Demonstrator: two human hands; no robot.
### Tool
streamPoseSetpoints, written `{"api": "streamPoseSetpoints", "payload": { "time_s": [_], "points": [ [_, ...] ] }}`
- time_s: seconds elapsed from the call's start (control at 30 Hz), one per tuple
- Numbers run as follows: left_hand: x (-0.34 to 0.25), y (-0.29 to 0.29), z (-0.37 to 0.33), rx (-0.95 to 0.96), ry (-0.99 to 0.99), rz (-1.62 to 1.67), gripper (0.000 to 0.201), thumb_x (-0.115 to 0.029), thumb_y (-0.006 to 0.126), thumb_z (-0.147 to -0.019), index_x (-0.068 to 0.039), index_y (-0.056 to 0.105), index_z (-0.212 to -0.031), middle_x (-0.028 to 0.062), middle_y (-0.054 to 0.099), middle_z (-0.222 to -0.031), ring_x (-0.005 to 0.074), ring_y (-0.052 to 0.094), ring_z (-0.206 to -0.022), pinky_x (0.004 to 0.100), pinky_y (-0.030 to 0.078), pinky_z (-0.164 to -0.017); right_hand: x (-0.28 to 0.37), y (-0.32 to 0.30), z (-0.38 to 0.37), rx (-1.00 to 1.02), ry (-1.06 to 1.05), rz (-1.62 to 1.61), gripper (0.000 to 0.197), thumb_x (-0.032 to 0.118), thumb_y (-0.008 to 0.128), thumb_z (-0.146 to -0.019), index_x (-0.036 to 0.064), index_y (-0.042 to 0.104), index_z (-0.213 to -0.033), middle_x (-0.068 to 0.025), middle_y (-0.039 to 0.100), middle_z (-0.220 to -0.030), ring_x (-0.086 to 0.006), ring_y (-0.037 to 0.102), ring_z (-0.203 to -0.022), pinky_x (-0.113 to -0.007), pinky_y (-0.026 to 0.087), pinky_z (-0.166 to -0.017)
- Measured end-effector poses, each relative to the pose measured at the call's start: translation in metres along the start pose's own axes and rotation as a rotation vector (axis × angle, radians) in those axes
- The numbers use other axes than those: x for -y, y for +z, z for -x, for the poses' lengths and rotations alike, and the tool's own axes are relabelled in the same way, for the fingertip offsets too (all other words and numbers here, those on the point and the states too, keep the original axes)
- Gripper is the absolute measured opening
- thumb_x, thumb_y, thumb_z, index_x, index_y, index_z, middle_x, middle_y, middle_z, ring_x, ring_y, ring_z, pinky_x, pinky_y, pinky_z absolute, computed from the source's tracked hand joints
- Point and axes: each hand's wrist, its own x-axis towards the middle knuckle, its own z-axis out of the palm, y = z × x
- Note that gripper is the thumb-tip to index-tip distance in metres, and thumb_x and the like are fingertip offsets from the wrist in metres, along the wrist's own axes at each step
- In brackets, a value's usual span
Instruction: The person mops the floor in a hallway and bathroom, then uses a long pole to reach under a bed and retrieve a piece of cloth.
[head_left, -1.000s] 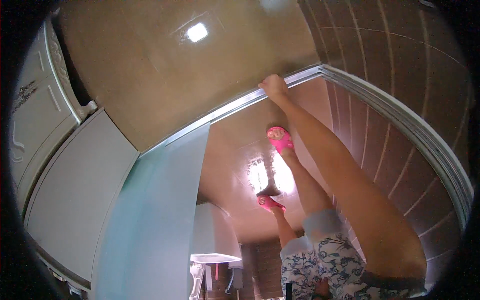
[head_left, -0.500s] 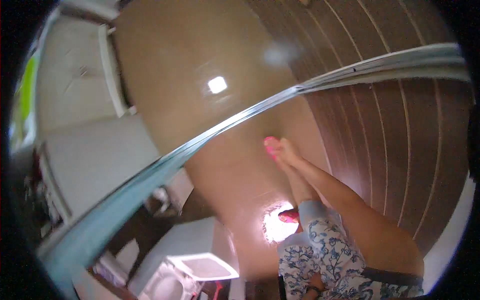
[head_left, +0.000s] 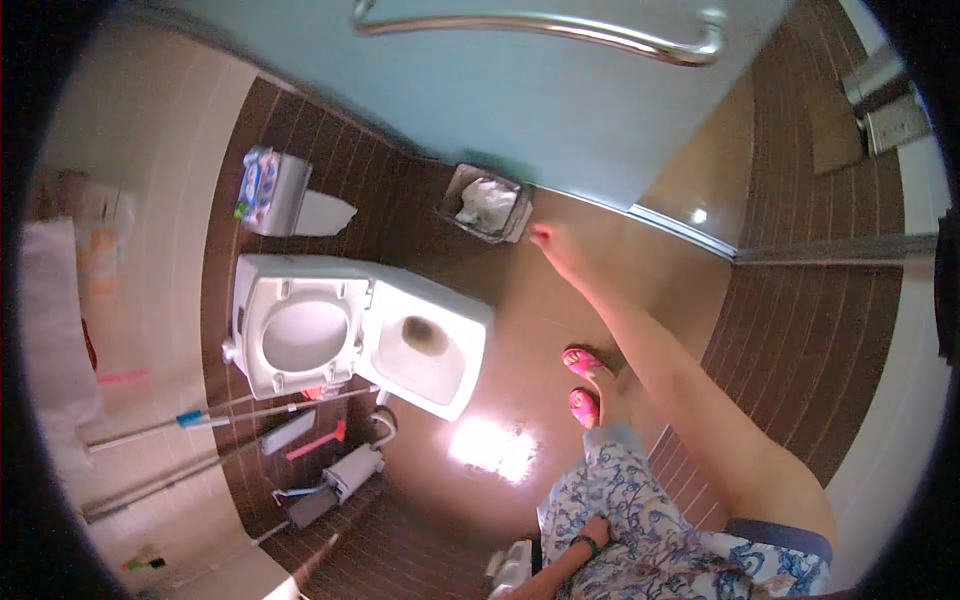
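My right hand [head_left: 555,250] is stretched out on a long bare arm toward the lower edge of a pale blue door [head_left: 560,110]. It holds nothing and hovers just right of a small metal waste bin [head_left: 487,205] with crumpled white paper in it. My left hand [head_left: 595,530], with a dark band at the wrist, lies against my blue patterned clothes [head_left: 640,520]. A white object [head_left: 510,570] sits just beside it; its fingers are hard to make out. My feet wear pink slippers [head_left: 582,385].
A white toilet [head_left: 350,335] with its lid up stands at the left on brown floor tiles. A paper holder [head_left: 270,190] hangs on the wall above it. Mop handles [head_left: 200,420], a pink brush and a white bottle [head_left: 352,470] lie beside the toilet. A metal bar [head_left: 560,30] runs across the door.
The view has swung from the ceiling and door frame down to the floor and toilet. My right hand has come down from the frame toward the door's lower edge.
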Motion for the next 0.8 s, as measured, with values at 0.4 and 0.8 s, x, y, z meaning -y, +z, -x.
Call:
{"api": "streamPoseSetpoints", "payload": {
  "time_s": [0.4,0.8],
  "points": [
    [-0.027,-0.067,0.032,-0.481,-0.007,0.633,0.031,-0.019,0.046,-0.082,-0.016,0.053,-0.112,0.0161,0.06,-0.083,0.0339,0.058,-0.076,0.0431,0.046,-0.064,-0.06,0.022,0.045,0.104,0.531,-0.388,0.022,0.024,0.06,-0.08,0.0027,0.056,-0.08,0.0014,0.049,-0.069,-0.0084,0.045,-0.059,-0.024,0.042,-0.049],
    [0.007,-0.018,0.069,-0.873,-0.225,0.852,0.039,-0.025,0.042,-0.083,-0.022,0.046,-0.123,0.0161,0.06,-0.083,0.0298,0.058,-0.073,0.0417,0.047,-0.066,0.09,0.009,0.161,1.003,0.007,0.62,0.019,0.019,0.05,-0.081,0.008,0.064,-0.088,-0.0081,0.061,-0.071,-0.0144,0.058,-0.059,-0.029,0.047,-0.048]
  ]
}}
